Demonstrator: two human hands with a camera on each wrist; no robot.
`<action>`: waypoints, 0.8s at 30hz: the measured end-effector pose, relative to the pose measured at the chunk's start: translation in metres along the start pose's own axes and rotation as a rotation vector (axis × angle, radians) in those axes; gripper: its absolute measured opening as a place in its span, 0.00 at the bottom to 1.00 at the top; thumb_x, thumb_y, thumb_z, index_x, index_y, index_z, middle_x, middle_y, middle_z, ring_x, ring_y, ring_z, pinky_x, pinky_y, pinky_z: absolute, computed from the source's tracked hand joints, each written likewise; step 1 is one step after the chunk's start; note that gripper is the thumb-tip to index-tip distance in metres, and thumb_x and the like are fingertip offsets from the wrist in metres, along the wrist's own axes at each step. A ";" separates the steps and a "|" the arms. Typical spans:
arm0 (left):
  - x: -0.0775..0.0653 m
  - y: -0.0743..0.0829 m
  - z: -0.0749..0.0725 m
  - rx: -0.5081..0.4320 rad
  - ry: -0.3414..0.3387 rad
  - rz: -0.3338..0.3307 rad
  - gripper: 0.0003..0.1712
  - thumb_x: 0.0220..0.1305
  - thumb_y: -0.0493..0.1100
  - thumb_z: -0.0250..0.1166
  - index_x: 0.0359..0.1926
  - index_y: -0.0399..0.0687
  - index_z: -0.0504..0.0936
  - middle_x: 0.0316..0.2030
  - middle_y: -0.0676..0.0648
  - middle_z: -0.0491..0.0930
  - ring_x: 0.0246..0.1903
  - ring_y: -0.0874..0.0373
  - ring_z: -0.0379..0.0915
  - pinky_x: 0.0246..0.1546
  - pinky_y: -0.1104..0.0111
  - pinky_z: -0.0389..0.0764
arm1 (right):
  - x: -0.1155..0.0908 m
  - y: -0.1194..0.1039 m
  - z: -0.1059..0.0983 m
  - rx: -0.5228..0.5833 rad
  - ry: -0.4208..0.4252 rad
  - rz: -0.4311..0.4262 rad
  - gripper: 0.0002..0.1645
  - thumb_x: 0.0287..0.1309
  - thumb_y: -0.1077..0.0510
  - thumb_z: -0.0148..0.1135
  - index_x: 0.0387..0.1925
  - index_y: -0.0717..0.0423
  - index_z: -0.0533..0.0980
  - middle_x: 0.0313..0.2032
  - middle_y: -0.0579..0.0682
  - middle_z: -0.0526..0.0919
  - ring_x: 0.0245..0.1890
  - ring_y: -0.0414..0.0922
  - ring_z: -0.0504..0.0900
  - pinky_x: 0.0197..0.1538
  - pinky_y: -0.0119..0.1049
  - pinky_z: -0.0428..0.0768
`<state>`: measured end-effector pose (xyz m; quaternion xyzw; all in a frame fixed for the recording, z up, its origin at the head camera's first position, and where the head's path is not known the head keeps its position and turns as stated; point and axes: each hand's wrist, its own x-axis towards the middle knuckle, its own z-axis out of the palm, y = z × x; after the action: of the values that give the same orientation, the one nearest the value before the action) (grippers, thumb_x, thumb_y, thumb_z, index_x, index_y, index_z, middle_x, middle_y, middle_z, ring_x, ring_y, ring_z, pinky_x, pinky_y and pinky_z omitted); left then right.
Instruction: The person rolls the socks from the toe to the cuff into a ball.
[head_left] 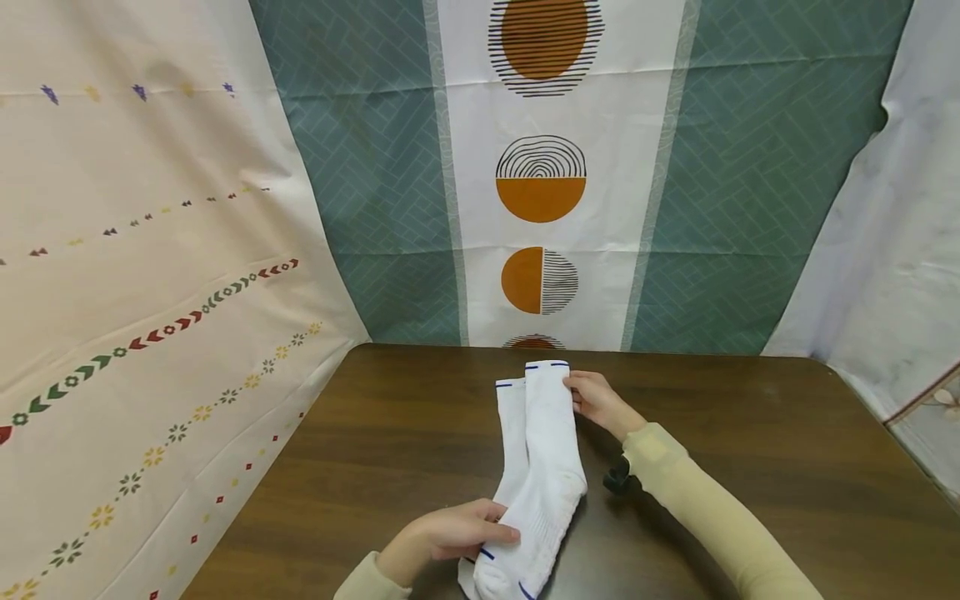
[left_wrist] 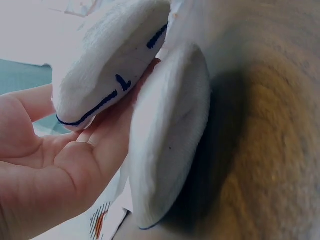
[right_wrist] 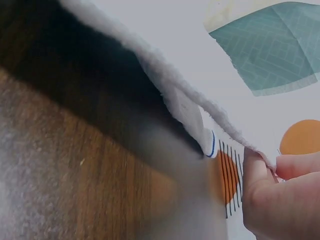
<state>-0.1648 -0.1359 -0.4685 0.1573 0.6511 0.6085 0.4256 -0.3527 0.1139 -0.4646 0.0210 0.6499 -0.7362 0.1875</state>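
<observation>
Two white socks with blue marks overlap over the table. My left hand (head_left: pixel 465 529) grips the upper sock (head_left: pixel 551 467) near its toe, thumb on top and fingers underneath, between it and the lower sock (head_left: pixel 512 425). In the left wrist view the upper sock's toe (left_wrist: pixel 107 60) shows blue lines, with the lower sock's toe (left_wrist: pixel 170 135) beside the fingers. My right hand (head_left: pixel 600 402) pinches the upper sock's cuff edge at the far end. The right wrist view shows this sock's edge raised above the wood, thumb and finger (right_wrist: pixel 257 175) pinching it.
The dark brown wooden table (head_left: pixel 420 433) spreads around the socks. Behind it hangs a green and white cloth (head_left: pixel 375 167) with orange circles. A cream patterned cloth (head_left: pixel 150 292) hangs at the left, and a pale cloth (head_left: pixel 885 250) at the right.
</observation>
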 end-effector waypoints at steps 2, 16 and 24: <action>-0.002 -0.001 -0.001 -0.001 0.009 0.003 0.19 0.70 0.41 0.55 0.53 0.28 0.73 0.38 0.52 0.81 0.40 0.63 0.78 0.42 0.70 0.80 | 0.001 -0.001 0.003 0.000 -0.001 0.003 0.31 0.72 0.61 0.44 0.70 0.70 0.51 0.38 0.46 0.76 0.31 0.37 0.75 0.35 0.27 0.75; -0.016 -0.004 -0.016 -0.024 0.058 0.036 0.24 0.66 0.39 0.59 0.51 0.16 0.70 0.31 0.56 0.82 0.35 0.65 0.79 0.38 0.71 0.80 | 0.013 0.002 0.016 0.008 -0.023 0.030 0.29 0.72 0.63 0.43 0.69 0.71 0.53 0.34 0.45 0.76 0.29 0.36 0.76 0.34 0.27 0.76; -0.020 -0.009 -0.018 -0.028 0.028 0.046 0.25 0.66 0.39 0.58 0.52 0.16 0.67 0.33 0.57 0.82 0.37 0.66 0.78 0.38 0.71 0.80 | 0.022 0.007 0.025 -0.032 -0.047 -0.004 0.27 0.71 0.64 0.43 0.67 0.72 0.56 0.34 0.46 0.73 0.26 0.36 0.71 0.33 0.26 0.73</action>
<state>-0.1638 -0.1645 -0.4717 0.1578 0.6446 0.6292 0.4046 -0.3660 0.0833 -0.4732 -0.0005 0.6572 -0.7262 0.2018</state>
